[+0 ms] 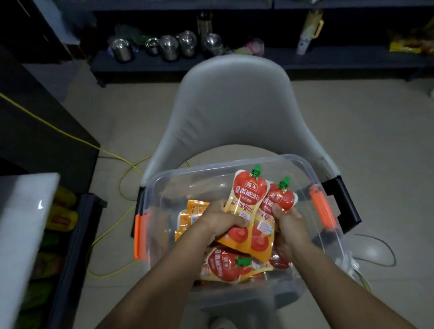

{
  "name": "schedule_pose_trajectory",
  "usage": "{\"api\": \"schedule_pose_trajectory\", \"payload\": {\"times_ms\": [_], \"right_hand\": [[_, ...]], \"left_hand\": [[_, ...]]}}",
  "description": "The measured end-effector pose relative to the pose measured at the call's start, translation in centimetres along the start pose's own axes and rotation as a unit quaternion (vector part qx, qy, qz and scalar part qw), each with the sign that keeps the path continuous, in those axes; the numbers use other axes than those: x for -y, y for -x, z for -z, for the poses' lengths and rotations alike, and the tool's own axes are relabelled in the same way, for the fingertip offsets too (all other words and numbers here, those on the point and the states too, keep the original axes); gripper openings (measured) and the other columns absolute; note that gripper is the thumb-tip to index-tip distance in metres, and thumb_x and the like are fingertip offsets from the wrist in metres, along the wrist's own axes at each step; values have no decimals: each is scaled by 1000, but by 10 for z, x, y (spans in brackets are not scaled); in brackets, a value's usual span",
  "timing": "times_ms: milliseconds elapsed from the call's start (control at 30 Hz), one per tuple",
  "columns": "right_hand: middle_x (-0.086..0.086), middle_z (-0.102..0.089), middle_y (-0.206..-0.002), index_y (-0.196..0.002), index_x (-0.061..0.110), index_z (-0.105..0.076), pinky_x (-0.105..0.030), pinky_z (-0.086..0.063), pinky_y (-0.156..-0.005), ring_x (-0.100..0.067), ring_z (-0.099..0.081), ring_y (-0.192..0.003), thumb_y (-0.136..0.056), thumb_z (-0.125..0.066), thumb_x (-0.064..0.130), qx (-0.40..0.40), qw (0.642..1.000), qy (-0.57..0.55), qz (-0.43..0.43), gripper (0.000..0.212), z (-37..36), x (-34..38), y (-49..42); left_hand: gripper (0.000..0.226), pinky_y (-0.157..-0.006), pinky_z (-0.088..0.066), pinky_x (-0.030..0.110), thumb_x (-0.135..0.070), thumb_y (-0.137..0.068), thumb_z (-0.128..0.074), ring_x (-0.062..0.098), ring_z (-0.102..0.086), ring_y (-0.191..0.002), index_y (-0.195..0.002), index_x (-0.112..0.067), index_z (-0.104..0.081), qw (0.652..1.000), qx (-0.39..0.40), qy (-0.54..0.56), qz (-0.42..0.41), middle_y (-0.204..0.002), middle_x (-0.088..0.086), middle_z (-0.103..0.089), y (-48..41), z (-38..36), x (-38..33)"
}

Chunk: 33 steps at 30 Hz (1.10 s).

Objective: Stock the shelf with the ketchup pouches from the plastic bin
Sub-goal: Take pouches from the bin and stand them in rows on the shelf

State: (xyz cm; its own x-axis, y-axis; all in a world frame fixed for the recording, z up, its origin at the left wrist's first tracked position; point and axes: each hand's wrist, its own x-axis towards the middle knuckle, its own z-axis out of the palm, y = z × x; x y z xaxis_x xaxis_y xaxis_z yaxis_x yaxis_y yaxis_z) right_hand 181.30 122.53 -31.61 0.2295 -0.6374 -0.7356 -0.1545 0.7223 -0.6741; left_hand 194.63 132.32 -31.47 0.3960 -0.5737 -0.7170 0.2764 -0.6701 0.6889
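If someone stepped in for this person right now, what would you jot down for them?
Left hand grips one upright ketchup pouch. Right hand grips a second pouch beside it.
Both are over the plastic bin, which sits on a grey chair.
Done: no ketchup pouch visible on the shelves yet.
Left: carry these two over, then the remaining pouches lying in the bin.

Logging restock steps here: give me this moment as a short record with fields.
left hand: grips a red-and-yellow ketchup pouch with green cap
right hand: grips a second matching pouch
bin: clear plastic bin with orange latches, more pouches inside
support: white plastic chair under the bin
shelf: dark shelf beyond the chair, holding steel cups
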Motion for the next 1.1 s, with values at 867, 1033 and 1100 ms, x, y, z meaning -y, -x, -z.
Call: {"api": "schedule_pose_trajectory", "payload": {"times_ms": [867,1033,1100], "right_hand": [[-12,-75,-92,-107,9,-64,-47,-58,-79,-31,-73,-81,-75,-78,28,404,857,291,135,40,-62,-27,437],[-13,-75,-92,-107,10,-65,-52,-56,-84,-32,-73,-82,-74,-79,27,468,816,299,159,40,-96,-48,506],[-15,-75,-92,-109,8,-65,-53,-56,-83,-34,-73,-82,-75,-79,22,503,796,297,158,40,-112,-62,538]], "left_hand": [[34,-74,-60,36,-25,-82,-76,21,-75,-87,-113,-20,-65,899,-253,309,-181,-97,2,-77,498,71,116],[42,-85,-59,47,-26,-78,-80,26,-74,-92,-117,-19,-64,866,-333,325,-185,-102,5,-76,574,99,146],[36,-80,-60,42,-22,-80,-78,24,-74,-89,-114,-19,-65,849,-365,329,-196,-99,5,-77,608,112,161]]}}
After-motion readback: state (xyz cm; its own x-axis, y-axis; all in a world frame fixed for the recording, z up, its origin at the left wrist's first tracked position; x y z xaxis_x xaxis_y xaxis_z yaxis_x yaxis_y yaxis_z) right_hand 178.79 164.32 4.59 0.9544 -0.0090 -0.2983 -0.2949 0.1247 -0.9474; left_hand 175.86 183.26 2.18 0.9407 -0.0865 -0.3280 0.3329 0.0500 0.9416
